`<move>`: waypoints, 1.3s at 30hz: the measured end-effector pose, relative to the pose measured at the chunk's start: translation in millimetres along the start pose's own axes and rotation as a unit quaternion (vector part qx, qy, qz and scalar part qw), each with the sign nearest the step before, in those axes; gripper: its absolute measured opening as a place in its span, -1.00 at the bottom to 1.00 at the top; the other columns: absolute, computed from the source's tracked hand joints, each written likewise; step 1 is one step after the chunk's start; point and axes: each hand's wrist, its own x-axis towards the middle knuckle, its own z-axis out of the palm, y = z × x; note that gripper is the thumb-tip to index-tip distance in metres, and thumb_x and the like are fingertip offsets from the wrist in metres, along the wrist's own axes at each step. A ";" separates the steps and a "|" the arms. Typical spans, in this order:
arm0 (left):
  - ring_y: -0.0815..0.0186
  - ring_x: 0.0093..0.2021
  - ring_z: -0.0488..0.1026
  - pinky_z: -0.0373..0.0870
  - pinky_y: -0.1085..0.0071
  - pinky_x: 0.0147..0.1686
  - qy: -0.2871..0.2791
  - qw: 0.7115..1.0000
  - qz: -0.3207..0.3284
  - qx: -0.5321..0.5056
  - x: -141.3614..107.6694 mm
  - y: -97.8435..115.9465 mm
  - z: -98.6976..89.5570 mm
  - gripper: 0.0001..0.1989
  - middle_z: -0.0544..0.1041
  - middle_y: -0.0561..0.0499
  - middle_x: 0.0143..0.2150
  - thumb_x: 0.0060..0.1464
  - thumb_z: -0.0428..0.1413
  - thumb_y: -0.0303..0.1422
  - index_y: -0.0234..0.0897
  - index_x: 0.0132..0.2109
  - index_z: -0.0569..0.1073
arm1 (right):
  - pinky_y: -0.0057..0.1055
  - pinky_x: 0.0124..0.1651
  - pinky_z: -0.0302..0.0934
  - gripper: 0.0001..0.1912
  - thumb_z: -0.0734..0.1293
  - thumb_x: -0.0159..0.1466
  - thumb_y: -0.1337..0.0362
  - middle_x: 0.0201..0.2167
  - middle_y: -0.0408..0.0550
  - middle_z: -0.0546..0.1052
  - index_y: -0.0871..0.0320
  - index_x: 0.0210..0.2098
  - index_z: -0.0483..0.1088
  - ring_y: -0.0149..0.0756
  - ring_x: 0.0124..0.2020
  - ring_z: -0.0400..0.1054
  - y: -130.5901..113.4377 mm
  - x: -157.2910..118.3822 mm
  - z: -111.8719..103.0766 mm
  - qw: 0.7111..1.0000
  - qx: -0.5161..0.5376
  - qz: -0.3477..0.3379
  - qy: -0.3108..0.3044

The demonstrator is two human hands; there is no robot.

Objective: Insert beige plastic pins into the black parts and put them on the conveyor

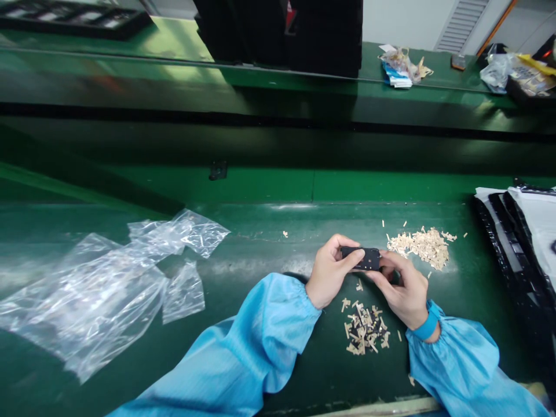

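Observation:
A small black rectangular part [368,259] with tiny holes is held up over the green bench, lying crosswise between my hands. My left hand [332,269] grips its left end, the thumb pressed along its face. At the other end, the thumb and fingers of my right hand [403,285] are pinched against its edge; whether a tiny piece is between them is hidden. Just below the hands lies a pile of small tan and dark strips [367,329]. Beyond my right hand is a bigger heap of small tan pieces [422,246].
Clear plastic bags [108,289] lie crumpled on the left of the green bench [243,255]. Stacked black-and-white packages [516,249] stand at the right edge. A raised shelf [143,75] behind carries black trays [73,20], a tall black stack [278,35] and small bagged items [402,65].

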 end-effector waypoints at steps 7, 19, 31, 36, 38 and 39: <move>0.32 -0.27 0.47 0.38 0.42 -0.22 -0.018 0.997 0.040 0.055 4.2 3.0 -3.6 -0.78 0.54 0.03 -0.30 -0.03 0.34 -0.30 -0.28 -0.28 0.50 | -0.47 -0.50 0.32 -0.60 0.48 0.28 0.23 -0.44 -0.22 0.53 0.05 0.06 0.36 -0.43 -0.60 0.28 4.4 5.4 -4.6 0.993 0.090 0.041 -0.067; 0.33 -0.31 0.42 0.34 0.41 -0.28 -0.061 0.994 0.067 0.059 7.7 10.7 -4.7 -0.81 0.51 0.03 -0.34 -0.03 0.33 -0.33 -0.28 -0.32 0.49 | -0.49 -0.52 0.27 -0.60 0.49 0.28 0.18 -0.51 -0.29 0.41 0.04 0.03 0.32 -0.43 -0.60 0.25 6.8 7.5 -7.4 0.984 0.138 0.045 -0.101; 0.32 -0.30 0.43 0.35 0.40 -0.27 -0.058 0.995 0.063 0.050 8.0 11.5 -4.3 -0.77 0.50 0.03 -0.34 -0.04 0.35 -0.28 -0.28 -0.32 0.49 | -0.44 -0.48 0.30 -0.50 0.45 0.32 0.21 -0.45 -0.23 0.44 -0.01 0.21 0.31 -0.40 -0.57 0.26 8.2 7.0 -7.0 0.985 0.127 0.038 -0.114; 0.33 -0.31 0.43 0.35 0.40 -0.27 -0.058 0.996 0.063 0.041 7.9 11.8 -3.7 -0.77 0.50 0.03 -0.34 -0.04 0.36 -0.30 -0.29 -0.32 0.48 | -0.45 -0.50 0.29 -0.52 0.50 0.26 0.24 -0.38 -0.19 0.52 0.00 0.13 0.33 -0.42 -0.57 0.28 8.6 1.5 -3.3 0.985 0.147 0.061 -0.070; 0.33 -0.31 0.43 0.35 0.41 -0.28 -0.058 0.995 0.063 0.043 7.9 11.9 -3.6 -0.77 0.50 0.02 -0.34 -0.05 0.36 -0.29 -0.29 -0.32 0.48 | -0.46 -0.51 0.29 -0.56 0.50 0.26 0.24 -0.44 -0.23 0.48 0.02 0.07 0.34 -0.42 -0.58 0.27 8.9 0.9 -3.1 0.986 0.143 0.059 -0.066; 0.33 -0.31 0.43 0.35 0.41 -0.28 -0.057 0.995 0.062 0.044 7.9 11.9 -3.6 -0.76 0.50 0.02 -0.34 -0.05 0.36 -0.29 -0.29 -0.32 0.48 | -0.46 -0.51 0.28 -0.57 0.50 0.26 0.24 -0.47 -0.25 0.45 0.03 0.06 0.34 -0.42 -0.59 0.27 9.1 1.1 -3.3 0.986 0.141 0.057 -0.067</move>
